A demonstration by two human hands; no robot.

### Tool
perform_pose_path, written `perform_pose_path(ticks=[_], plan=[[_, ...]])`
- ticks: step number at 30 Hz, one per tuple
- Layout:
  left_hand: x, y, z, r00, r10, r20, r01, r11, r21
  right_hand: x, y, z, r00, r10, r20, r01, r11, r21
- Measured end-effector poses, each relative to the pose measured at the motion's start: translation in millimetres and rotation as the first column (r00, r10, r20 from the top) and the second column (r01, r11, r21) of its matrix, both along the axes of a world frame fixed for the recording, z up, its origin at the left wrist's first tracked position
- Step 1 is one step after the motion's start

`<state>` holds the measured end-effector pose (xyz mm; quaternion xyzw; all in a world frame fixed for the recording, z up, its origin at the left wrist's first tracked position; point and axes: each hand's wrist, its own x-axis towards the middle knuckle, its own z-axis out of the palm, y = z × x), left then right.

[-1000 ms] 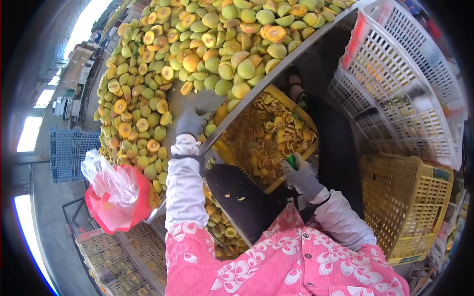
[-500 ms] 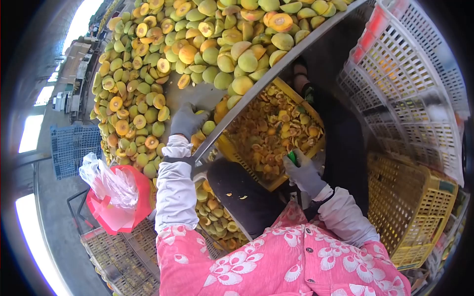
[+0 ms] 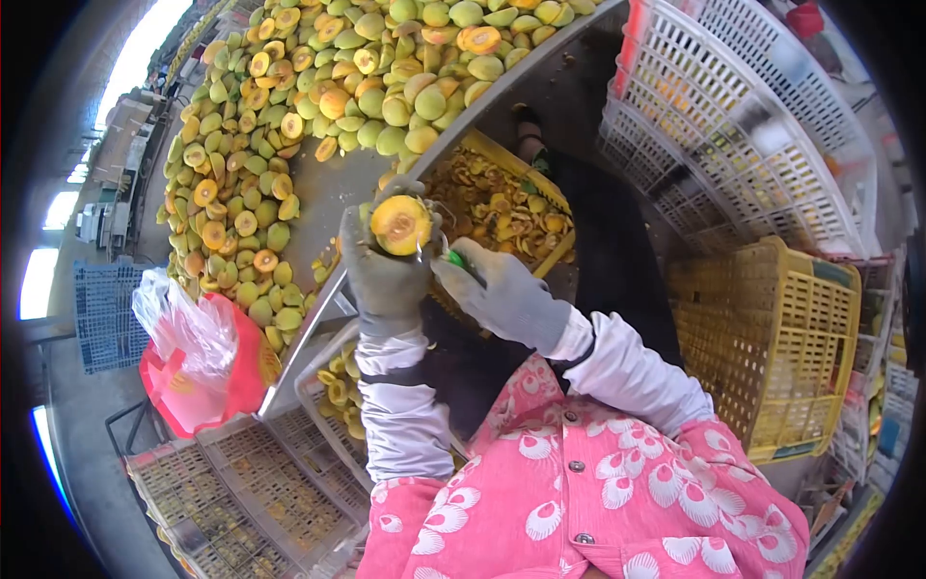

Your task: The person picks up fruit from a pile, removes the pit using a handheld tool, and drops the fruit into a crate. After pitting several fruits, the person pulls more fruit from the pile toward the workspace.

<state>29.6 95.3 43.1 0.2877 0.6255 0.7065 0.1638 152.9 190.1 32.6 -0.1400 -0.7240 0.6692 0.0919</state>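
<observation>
My left hand (image 3: 391,280), in a grey glove, is closed around a peach half (image 3: 400,225) whose orange cut face and brownish centre point up at me. Close by on its right, my gloved right hand (image 3: 506,294) grips a small green-handled tool (image 3: 455,258). A thin metal end of this tool shows at the edge of the peach half. Both hands are over the near edge of the metal table, above a yellow crate (image 3: 559,253) holding peach scraps (image 3: 497,207). Many peach halves (image 3: 371,101) are heaped on the table beyond.
White plastic crates (image 3: 733,125) stand at the right, above a yellow crate (image 3: 762,338). A red bag with clear plastic (image 3: 217,372) hangs at the left table corner. Below it are crates (image 3: 246,482). One crate with peach halves (image 3: 340,396) sits beside my left forearm.
My left hand has come back from the table, now with a peach half in it. My right hand has risen from above the scrap crate with the green-handled tool to meet it.
</observation>
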Motion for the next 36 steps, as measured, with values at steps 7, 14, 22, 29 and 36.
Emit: perform_pose_path(ticks=[7,14,22,29,36], plan=[[56.8,0.2,23.9,0.963,0.093,0.253,-0.150,0.965,0.214,19.2,-16.6,12.7,0.998,-0.053,-0.033,0.056,0.992,0.114],[79.0,-1.9,34.9,0.958,0.165,0.236,-0.221,0.946,0.238,25.9,-30.9,13.4,0.996,-0.044,-0.078,0.048,0.997,0.054],[85.5,-23.0,43.5,0.929,0.029,0.369,-0.113,0.972,0.207,44.5,-22.7,34.2,0.937,0.218,0.273,-0.143,0.952,-0.269],[78.6,-22.9,30.2,0.982,0.070,0.177,-0.070,0.998,-0.008,57.0,-15.8,17.4,0.765,0.600,-0.234,-0.333,0.059,-0.941],[77.4,-24.7,19.2,0.882,-0.145,0.448,0.132,0.989,0.059,48.7,-19.2,-15.1,0.720,0.530,-0.448,-0.293,-0.353,-0.889]])
